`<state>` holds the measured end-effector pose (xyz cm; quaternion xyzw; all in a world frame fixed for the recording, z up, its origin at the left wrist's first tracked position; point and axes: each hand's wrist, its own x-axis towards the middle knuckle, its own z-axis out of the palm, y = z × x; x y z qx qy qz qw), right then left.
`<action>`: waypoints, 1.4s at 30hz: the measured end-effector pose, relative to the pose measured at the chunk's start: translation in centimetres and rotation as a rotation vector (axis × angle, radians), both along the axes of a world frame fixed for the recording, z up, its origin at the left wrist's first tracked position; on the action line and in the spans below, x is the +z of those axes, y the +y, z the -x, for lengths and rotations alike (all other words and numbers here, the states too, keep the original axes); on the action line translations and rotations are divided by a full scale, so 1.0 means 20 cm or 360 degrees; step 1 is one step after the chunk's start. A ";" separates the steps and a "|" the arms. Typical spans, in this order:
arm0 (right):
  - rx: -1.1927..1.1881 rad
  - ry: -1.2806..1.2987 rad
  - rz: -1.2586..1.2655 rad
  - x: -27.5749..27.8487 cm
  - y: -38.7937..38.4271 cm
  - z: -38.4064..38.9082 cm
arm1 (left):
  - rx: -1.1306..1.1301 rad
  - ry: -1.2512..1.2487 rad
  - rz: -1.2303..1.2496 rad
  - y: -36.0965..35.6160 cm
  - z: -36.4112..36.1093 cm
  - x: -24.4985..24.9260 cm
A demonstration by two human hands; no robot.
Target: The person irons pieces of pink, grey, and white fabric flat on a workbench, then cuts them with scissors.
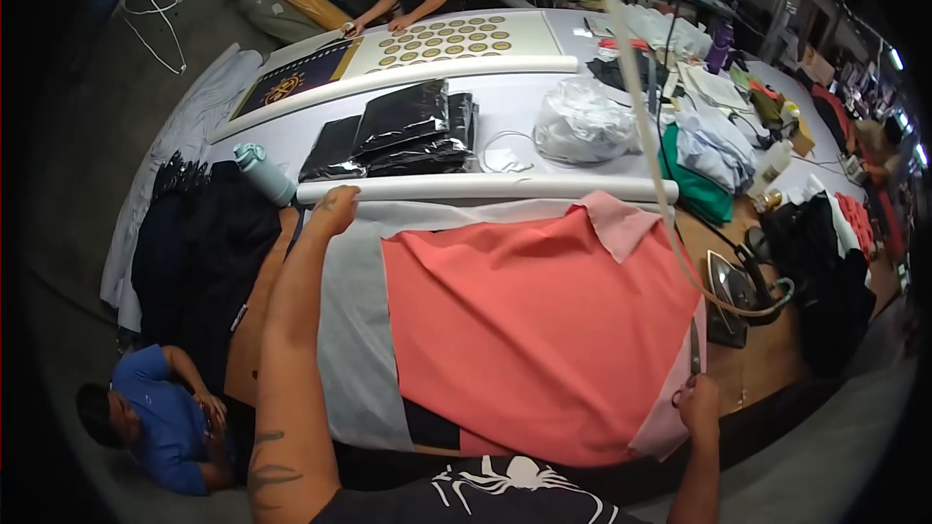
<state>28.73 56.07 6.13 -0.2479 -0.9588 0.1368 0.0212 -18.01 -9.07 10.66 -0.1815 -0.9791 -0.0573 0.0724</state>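
Head view: what's largest?
The worktop (733,378). A coral cloth (534,311) lies spread on it, partly over a pale sheet (354,330), with a white roll (485,191) along their far edge.
Smaller?
An iron (726,293), just right of the cloth.
And the hands?
The left hand (335,211) curls at the roll's left end; I can't tell whether it grips roll or sheet. The right hand (699,405) holds scissors (695,354) by the handles, at the cloth's right edge.
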 end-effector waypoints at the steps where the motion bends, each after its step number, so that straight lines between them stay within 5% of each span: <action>1: -0.0002 -0.0002 0.0001 0.11 -0.10 0.10 | -0.0019 -0.0047 0.0016 0.02 0.09 -0.01; 3: 0.0057 0.0006 0.0589 0.30 -0.29 0.41 | -0.0080 -0.0171 0.0052 0.06 0.30 -0.09; 5: 0.0446 0.0320 0.0585 0.36 -0.51 0.79 | -0.0133 -0.0228 0.0159 0.14 0.43 -0.11; 11: 0.1405 0.0565 -0.0036 -0.01 -0.91 2.27 | -0.0146 -0.0844 0.0476 0.18 0.70 -0.22; 13: 0.1217 -0.0209 -0.0060 0.05 -1.09 2.57 | -0.0227 -0.0863 0.0445 0.16 0.70 -0.19; 15: 0.1272 -0.0478 -0.0128 0.09 -1.21 2.66 | -0.0225 -0.0739 0.0391 0.12 0.65 -0.18; 16: 0.1299 -0.0740 -0.0202 0.13 -1.24 2.68 | -0.0227 -0.0653 0.0283 0.10 0.62 -0.15; 19: 0.1341 -0.0561 -0.0316 0.26 -1.21 2.69 | -0.0237 -0.0299 0.0097 0.06 0.53 0.06; 21: 0.1348 0.0006 -0.0383 0.50 -1.18 2.58 | -0.0372 0.0000 0.0047 -0.02 0.47 0.27; 25: 0.1423 0.0633 -0.0604 1.08 -1.13 2.25 | -0.0473 -0.0302 -0.0042 -0.04 0.08 0.97; 31: 0.1672 0.0297 -0.0303 1.62 -1.02 1.78 | -0.0591 0.0390 0.0011 -0.04 -0.51 1.44; 33: 0.1725 0.0545 -0.0507 1.63 -0.97 1.70 | -0.0495 0.0359 0.0042 0.02 -0.75 1.59; 34: 0.1793 0.1118 -0.0618 1.58 -0.92 1.68 | -0.0466 0.0200 0.0069 0.02 -0.84 1.66; 36: 0.1845 0.1441 -0.0717 1.61 -0.90 1.57 | -0.0336 -0.0119 0.0042 0.05 -1.01 1.73; 37: 0.1854 0.1769 -0.0875 1.66 -0.88 1.53 | -0.0386 0.0098 0.0047 0.05 -1.08 1.73; 41: 0.1857 0.0520 -0.0250 1.89 -0.72 1.31 | -0.0275 0.1155 0.0256 0.04 -1.31 1.74; 42: 0.1765 0.0692 -0.0392 1.87 -0.71 1.27 | -0.0265 0.1202 0.0261 0.06 -1.37 1.76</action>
